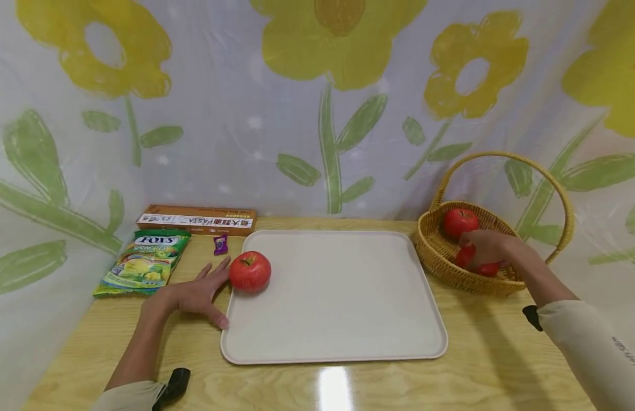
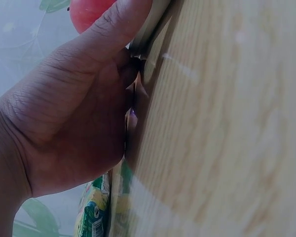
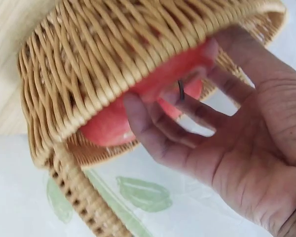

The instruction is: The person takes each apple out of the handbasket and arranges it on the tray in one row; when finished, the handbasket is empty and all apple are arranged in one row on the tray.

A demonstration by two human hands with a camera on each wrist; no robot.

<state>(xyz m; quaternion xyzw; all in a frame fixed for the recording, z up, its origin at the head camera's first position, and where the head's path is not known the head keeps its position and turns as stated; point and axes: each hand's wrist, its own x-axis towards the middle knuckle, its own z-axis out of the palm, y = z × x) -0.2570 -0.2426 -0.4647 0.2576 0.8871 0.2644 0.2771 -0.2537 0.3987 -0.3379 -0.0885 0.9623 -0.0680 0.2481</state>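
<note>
A red apple sits on the left side of a white tray. My left hand rests at the tray's left rim with its fingers spread, the fingertips right beside that apple and the thumb on the rim. On the right, my right hand reaches down into a wicker basket. Its fingers curl round a red apple with a dark stem, partly hidden by the basket rim in the right wrist view. Another red apple lies at the back of the basket, and more red shows below the hand.
Along the back wall lies a brown pasta box. In front of it are a green candy bag and a small purple wrapped candy. The basket's tall handle arches beside my right forearm. A flowered curtain borders the wooden table.
</note>
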